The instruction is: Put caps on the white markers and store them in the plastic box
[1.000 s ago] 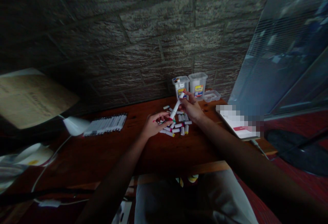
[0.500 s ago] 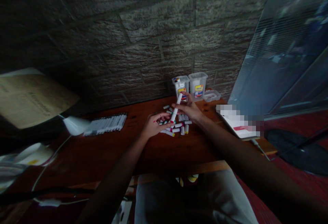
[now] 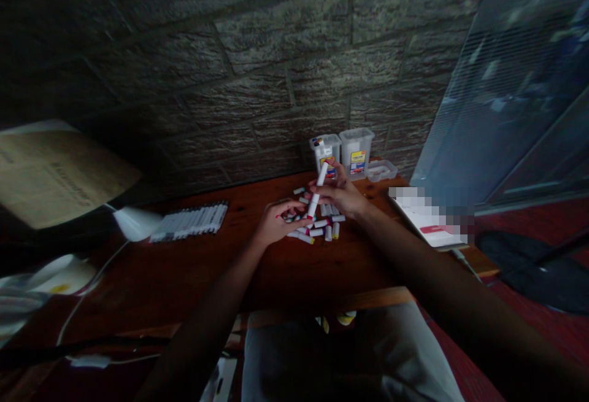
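- Steeper than one second ago, your white marker (image 3: 323,175) has swung a little closer to upright, while both your hands stay in nearly the same place.
- It is held above the table (image 3: 221,273), leaning, its upper end toward 1 o'clock and its reddish lower end toward 7.
- Expect it to handle as light and stiff, with a smooth barrel that may slip or roll; it hardly seems fragile. Mid-barrel looks the best place to take hold, clear of the coloured ends.
- Your right hand (image 3: 346,194), at 3 o'clock from the marker, grasps it, thumb across the barrel and fingers behind, closed only to the barrel's width.
- Your left hand (image 3: 275,224), at 8 o'clock, is loosely curled, its thumb by the lower end; you cannot tell here whether it pinches that end or only sits beside it.
- Beneath your hands, mostly toward 6 o'clock, lie loose markers (image 3: 319,224) in a scattered pile.
- Behind it, a clear container (image 3: 318,159) with markers in it stands at 12 o'clock, another container (image 3: 354,142) between 1 and 2.
- Well apart, between 8 and 9 o'clock, lies a row of pens (image 3: 191,223).
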Tool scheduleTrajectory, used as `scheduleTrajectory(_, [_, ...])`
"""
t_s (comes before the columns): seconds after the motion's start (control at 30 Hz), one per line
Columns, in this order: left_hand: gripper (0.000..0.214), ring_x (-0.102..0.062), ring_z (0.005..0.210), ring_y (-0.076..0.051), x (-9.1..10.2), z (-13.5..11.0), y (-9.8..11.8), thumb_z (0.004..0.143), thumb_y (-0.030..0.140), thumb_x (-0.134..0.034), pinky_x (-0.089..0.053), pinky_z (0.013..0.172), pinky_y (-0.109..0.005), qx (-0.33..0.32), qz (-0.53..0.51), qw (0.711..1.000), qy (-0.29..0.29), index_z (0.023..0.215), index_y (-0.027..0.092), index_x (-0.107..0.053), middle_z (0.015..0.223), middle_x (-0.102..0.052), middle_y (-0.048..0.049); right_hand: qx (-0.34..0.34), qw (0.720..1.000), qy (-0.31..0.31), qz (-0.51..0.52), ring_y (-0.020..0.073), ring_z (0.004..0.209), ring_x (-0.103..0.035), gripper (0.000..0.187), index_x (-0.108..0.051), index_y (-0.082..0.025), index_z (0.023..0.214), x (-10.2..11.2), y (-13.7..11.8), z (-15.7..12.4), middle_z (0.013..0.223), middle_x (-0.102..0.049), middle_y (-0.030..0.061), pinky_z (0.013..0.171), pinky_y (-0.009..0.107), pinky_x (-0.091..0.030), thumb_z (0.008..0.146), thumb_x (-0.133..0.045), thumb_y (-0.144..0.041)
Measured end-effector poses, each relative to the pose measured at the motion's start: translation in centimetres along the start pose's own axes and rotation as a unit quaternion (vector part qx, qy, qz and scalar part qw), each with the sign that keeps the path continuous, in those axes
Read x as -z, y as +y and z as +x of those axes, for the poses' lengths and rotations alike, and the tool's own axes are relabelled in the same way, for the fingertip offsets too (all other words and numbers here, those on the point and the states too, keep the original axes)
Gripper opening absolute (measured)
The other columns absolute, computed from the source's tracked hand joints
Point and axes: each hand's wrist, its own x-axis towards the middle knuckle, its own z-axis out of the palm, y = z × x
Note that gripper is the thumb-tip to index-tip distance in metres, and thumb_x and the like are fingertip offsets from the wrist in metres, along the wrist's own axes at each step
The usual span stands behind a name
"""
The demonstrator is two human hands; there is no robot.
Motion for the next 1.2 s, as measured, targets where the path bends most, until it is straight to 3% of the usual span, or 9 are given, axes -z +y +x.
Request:
scheduleTrajectory(0.2, [0.021,-0.058,0.062,-0.01,0.1,0.2,0.5,0.079,0.033,-0.073,-0.043,0.058,-0.022,0.015,0.01,1.0,0.011,0.093,0.017,-0.072,0.08,-0.073,-0.0026,0.021,0.999,0.025,0.011,0.0183,0.066,-0.071,0.087,-0.034,-0.037,0.126,0.0,-0.2,0.2,0.087,-0.066,-0.0046,0.062,0.037,-0.063,0.058,-0.084,-0.017])
scheduleTrajectory(0.5, [0.02,-0.053,0.055,-0.01,0.0,0.1,0.3,0.088,0.034,-0.061,-0.041,0.053,-0.021,0.043,0.046,0.997,0.05,0.089,0.017,-0.073,0.068,-0.069,-0.0009,0.091,0.994,0.046,0.045,0.0178,0.075,-0.069,0.069,-0.038,-0.038,0.12,1.6,-1.6,0.8,0.087,-0.067,-0.0056,0.068,0.039,-0.061,0.065,-0.072,-0.012])
scheduleTrajectory(0.7, [0.027,-0.058,0.057,-0.011,0.0,0.0,-0.1,0.09,0.038,-0.058,-0.044,0.055,-0.022,0.065,0.056,0.995,0.057,0.09,0.016,-0.073,0.07,-0.071,-0.0028,0.084,0.988,0.07,0.105,0.0116,0.061,-0.059,0.056,-0.04,-0.037,0.109,1.8,-2.5,1.1,0.078,-0.062,-0.0086,0.06,0.027,-0.054,0.065,-0.063,-0.01])
scheduleTrajectory(0.8, [0.03,-0.061,0.059,-0.013,0.0,0.0,-0.3,0.09,0.04,-0.057,-0.046,0.056,-0.023,0.077,0.047,0.994,0.06,0.091,0.015,-0.073,0.073,-0.072,-0.0041,0.072,0.989,0.074,0.109,0.0106,0.052,-0.049,0.037,-0.044,-0.031,0.099,1.7,-2.8,1.1,0.07,-0.056,-0.0071,0.055,0.025,-0.048,0.069,-0.064,-0.019])
scheduleTrajectory(0.87, [0.031,-0.062,0.061,-0.013,0.0,0.0,-0.3,0.09,0.041,-0.056,-0.048,0.057,-0.023,0.081,0.037,0.994,0.063,0.091,0.016,-0.073,0.074,-0.072,-0.0045,0.065,0.991,0.076,0.085,0.0114,0.05,-0.045,0.025,-0.046,-0.028,0.094,1.7,-3.1,0.9,0.065,-0.052,-0.0053,0.055,0.028,-0.047,0.076,-0.063,-0.035])
scheduleTrajectory(0.93, [0.031,-0.063,0.062,-0.014,0.0,0.0,-0.4,0.091,0.042,-0.056,-0.049,0.058,-0.024,0.078,0.029,0.994,0.067,0.091,0.016,-0.073,0.074,-0.072,-0.0045,0.075,0.993,0.085,0.045,0.013,0.05,-0.043,0.033,-0.05,-0.026,0.093,1.9,-3.5,0.7,0.061,-0.047,-0.0036,0.055,0.03,-0.046,0.082,-0.054,-0.057])
scheduleTrajectory(1.03, [0.031,-0.064,0.064,-0.014,0.0,0.0,-0.4,0.091,0.043,-0.056,-0.05,0.058,-0.024,0.078,0.028,0.994,0.067,0.092,0.017,-0.073,0.074,-0.072,-0.0046,0.12,0.986,0.11,-0.024,0.0144,0.048,-0.04,0.063,-0.053,-0.025,0.092,2.2,-3.7,0.5,0.053,-0.036,-0.004,0.053,0.031,-0.043,0.079,-0.031,-0.082])
scheduleTrajectory(1.2, [0.032,-0.064,0.063,-0.014,-0.1,-0.1,-0.5,0.092,0.043,-0.055,-0.049,0.057,-0.024,0.08,0.033,0.995,0.059,0.09,0.017,-0.073,0.075,-0.073,-0.0046,0.153,0.97,0.137,-0.13,0.0122,0.04,-0.027,0.068,-0.05,-0.025,0.077,2.7,-3.1,0.8,0.047,-0.022,-0.0062,0.041,0.026,-0.028,0.077,-0.021,-0.086])
